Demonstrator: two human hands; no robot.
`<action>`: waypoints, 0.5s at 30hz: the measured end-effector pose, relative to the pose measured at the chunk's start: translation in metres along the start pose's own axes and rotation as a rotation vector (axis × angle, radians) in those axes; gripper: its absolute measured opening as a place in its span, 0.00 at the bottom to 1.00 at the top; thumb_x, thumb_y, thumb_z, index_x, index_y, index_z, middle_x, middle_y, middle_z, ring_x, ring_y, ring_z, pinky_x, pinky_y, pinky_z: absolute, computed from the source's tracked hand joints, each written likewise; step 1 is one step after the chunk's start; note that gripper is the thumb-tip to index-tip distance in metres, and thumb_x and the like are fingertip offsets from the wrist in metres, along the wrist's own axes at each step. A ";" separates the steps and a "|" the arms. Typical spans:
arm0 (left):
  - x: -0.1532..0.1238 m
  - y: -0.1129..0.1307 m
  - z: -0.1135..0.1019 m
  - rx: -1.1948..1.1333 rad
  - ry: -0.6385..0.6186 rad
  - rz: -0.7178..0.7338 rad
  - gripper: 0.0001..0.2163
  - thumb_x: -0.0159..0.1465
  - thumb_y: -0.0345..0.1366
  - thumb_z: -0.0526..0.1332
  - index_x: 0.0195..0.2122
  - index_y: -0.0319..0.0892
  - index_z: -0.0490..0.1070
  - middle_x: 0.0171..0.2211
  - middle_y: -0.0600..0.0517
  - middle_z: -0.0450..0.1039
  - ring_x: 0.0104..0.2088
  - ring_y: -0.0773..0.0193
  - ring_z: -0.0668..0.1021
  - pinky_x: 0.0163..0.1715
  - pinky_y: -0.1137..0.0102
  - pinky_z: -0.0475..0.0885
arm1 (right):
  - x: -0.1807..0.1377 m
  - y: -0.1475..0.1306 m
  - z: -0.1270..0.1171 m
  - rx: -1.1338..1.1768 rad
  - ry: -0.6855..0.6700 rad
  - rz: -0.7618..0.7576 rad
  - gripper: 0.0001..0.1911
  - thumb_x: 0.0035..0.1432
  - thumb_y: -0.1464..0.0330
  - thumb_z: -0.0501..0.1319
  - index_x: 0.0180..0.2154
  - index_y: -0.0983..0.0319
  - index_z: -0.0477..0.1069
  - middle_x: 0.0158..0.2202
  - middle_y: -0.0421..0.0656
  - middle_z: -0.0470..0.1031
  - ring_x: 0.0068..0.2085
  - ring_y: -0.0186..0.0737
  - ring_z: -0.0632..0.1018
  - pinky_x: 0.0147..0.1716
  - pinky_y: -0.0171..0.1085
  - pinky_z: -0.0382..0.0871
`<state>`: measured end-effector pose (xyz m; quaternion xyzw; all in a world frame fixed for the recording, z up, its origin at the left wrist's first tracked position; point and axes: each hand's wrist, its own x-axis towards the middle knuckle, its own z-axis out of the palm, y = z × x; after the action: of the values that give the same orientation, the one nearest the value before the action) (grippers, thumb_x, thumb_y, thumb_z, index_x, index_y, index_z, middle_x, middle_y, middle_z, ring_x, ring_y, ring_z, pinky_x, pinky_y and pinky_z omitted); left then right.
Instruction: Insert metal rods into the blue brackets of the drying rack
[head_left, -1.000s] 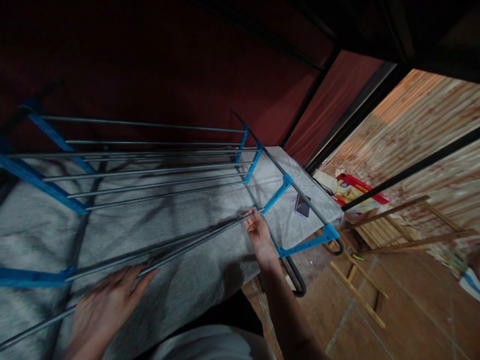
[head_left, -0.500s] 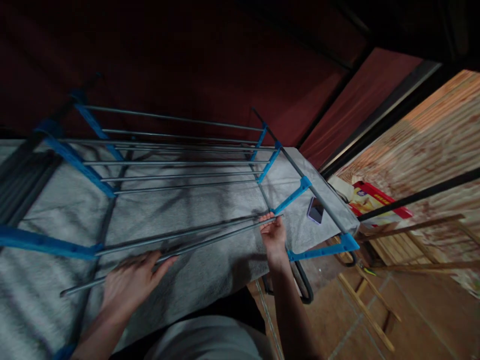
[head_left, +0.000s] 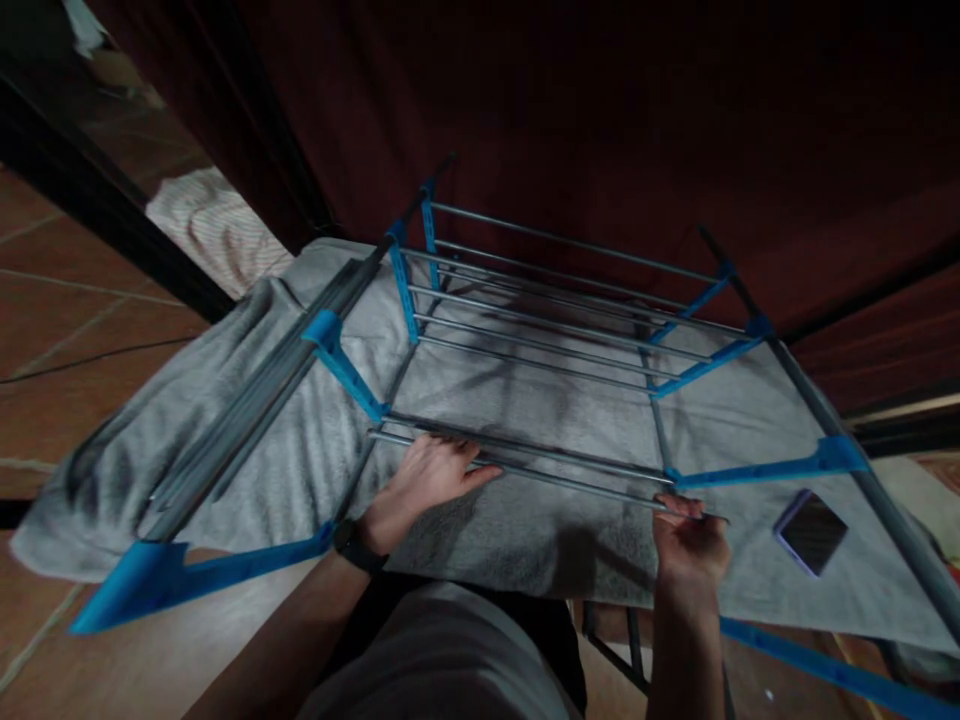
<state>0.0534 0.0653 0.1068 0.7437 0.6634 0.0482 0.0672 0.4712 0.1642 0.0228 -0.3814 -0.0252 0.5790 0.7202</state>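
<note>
— Where's the loose metal rod (head_left: 540, 470)?
— Lower centre, across the rack's (head_left: 570, 300) near edge, over the grey towel (head_left: 480, 530) on the desk.
— And the hands?
— Left hand (head_left: 427, 478) lies spread on it, steadying; right hand (head_left: 686, 535) pinches its end, likely lining it up with the blue bracket (head_left: 765, 468). A phone (head_left: 810, 530) lies lower right.
</note>
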 end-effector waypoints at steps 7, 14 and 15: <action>0.007 -0.004 0.008 -0.028 0.151 0.089 0.24 0.74 0.58 0.56 0.40 0.42 0.80 0.33 0.47 0.81 0.38 0.54 0.83 0.40 0.62 0.68 | 0.006 -0.008 0.003 -0.215 0.036 -0.043 0.12 0.61 0.64 0.60 0.25 0.56 0.65 0.24 0.37 0.62 0.22 0.38 0.65 0.21 0.42 0.65; 0.004 -0.010 0.006 -0.014 0.189 -0.003 0.31 0.72 0.64 0.55 0.38 0.39 0.81 0.32 0.44 0.81 0.37 0.51 0.82 0.42 0.60 0.71 | 0.009 -0.011 0.007 -0.203 0.025 0.007 0.11 0.62 0.65 0.58 0.26 0.57 0.65 0.24 0.38 0.62 0.23 0.38 0.65 0.20 0.40 0.67; 0.004 -0.010 0.005 -0.008 0.168 0.003 0.30 0.72 0.64 0.54 0.37 0.40 0.81 0.31 0.44 0.81 0.36 0.52 0.82 0.40 0.61 0.71 | 0.009 -0.011 0.008 -0.186 0.047 0.004 0.12 0.64 0.66 0.57 0.26 0.57 0.65 0.24 0.37 0.61 0.22 0.38 0.65 0.19 0.40 0.66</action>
<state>0.0445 0.0702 0.1005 0.7376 0.6655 0.1133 0.0141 0.4788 0.1756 0.0313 -0.4603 -0.0614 0.5664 0.6808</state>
